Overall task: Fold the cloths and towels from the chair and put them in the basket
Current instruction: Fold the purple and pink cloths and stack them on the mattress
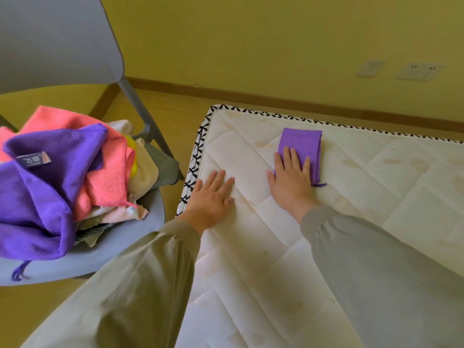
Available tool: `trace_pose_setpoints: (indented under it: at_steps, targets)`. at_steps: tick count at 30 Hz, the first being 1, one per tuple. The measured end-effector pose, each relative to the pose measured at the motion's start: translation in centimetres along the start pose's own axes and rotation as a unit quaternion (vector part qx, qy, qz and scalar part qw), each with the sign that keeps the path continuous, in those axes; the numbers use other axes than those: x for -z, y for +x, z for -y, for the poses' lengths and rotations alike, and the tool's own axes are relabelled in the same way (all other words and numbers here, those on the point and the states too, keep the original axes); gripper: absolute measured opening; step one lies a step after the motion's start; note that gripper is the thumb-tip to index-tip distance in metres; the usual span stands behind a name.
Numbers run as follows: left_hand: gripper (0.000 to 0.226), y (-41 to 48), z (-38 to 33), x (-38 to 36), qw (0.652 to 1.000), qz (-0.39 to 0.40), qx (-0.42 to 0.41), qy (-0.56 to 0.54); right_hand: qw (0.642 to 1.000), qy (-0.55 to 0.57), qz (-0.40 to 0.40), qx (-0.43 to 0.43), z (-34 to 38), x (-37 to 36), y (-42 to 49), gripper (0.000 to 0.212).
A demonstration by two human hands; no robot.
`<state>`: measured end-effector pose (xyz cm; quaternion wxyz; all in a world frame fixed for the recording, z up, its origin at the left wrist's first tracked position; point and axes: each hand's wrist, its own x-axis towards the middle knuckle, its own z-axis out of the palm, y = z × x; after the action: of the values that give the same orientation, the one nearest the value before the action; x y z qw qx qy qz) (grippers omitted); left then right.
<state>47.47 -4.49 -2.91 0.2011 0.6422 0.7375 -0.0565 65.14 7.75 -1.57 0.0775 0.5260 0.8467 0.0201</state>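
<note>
Nearest to me, two grey-green sleeves (125, 285) reach out over a white quilted mattress (263, 285) with faint brownish stains and a black-and-white patterned edge band. My left grip (211, 197), a bare hand, lies palm down on the mattress just inside that band, with its fingers straight and slightly spread; it holds nothing. My right grip (291, 177) is also flat and fully spread. Its palm rests on the mattress and its fingers press on the near end of a folded purple cloth (305, 144). Nothing is curled around the cloth. It lies as a narrow rectangle on the mattress, near the far edge, with a loose thread trailing from its near right corner.

Off to my left, level with the hands, stands a grey-blue chair (113, 254) heaped with unfolded laundry. A large purple towel (37, 197) with a sewn label lies on top and spills over the seat front. Pink towels (105, 177) lie under and beside it, and a cream cloth (144, 169) and a grey one sit on the mattress side of the heap. Beyond, a wooden floor (170, 106) meets a brown skirting board, and two wall sockets (419, 71) sit low on the yellow wall.
</note>
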Motion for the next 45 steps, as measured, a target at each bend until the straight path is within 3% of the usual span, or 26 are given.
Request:
trace_pose_setpoints:
  at_steps: [7, 12, 20, 23, 25, 28, 31, 34, 40, 42, 45]
  targets:
    - [0.058, -5.1, 1.4, 2.6, 0.991, -0.081, 0.058, 0.088, 0.991, 0.117, -0.026, 0.053, 6.3, 4.6, -2.5, 0.054]
    - [0.052, -10.4, 5.2, 4.5, 0.973, -0.198, 0.049, 0.110, 0.984, 0.143, -0.030, 0.103, 11.7, 7.0, -3.5, 0.053]
    - [0.046, -19.2, 15.7, 9.8, 0.946, -0.220, 0.137, 0.195, 0.965, 0.225, -0.032, 0.127, 24.5, 12.2, -6.1, 0.052]
    - [0.058, -20.5, 19.1, 10.7, 0.948, -0.193, 0.215, 0.133, 0.948, 0.262, -0.035, 0.176, 28.3, 13.8, -6.9, 0.054]
    - [0.057, -20.6, 20.8, 10.7, 0.944, -0.202, 0.261, -0.021, 0.932, 0.297, -0.009, 0.208, 30.2, 14.5, -7.1, 0.058]
    - [0.048, -19.8, 22.1, 11.0, 0.900, -0.264, 0.278, -0.207, 0.912, 0.346, 0.048, 0.214, 32.3, 14.7, -6.9, 0.063]
    - [0.051, -18.7, 23.9, 11.0, 0.893, -0.292, 0.287, -0.184, 0.915, 0.345, 0.049, 0.203, 33.8, 14.8, -5.9, 0.069]
    - [0.043, -18.1, 25.9, 11.2, 0.892, -0.269, 0.320, -0.171, 0.928, 0.310, 0.018, 0.208, 35.3, 15.3, -4.4, 0.078]
    - [0.020, -18.0, 28.3, 11.7, 0.919, -0.278, 0.254, -0.118, 0.924, 0.321, 0.009, 0.205, 37.7, 16.2, -3.1, 0.092]
    - [0.015, -18.3, 28.6, 12.0, 0.919, -0.273, 0.236, -0.158, 0.931, 0.301, -0.006, 0.206, 38.5, 16.2, -3.0, 0.083]
    - [0.012, -19.5, 28.4, 12.6, 0.913, -0.265, 0.207, -0.233, 0.945, 0.230, 0.002, 0.231, 39.3, 16.8, -3.4, 0.051]
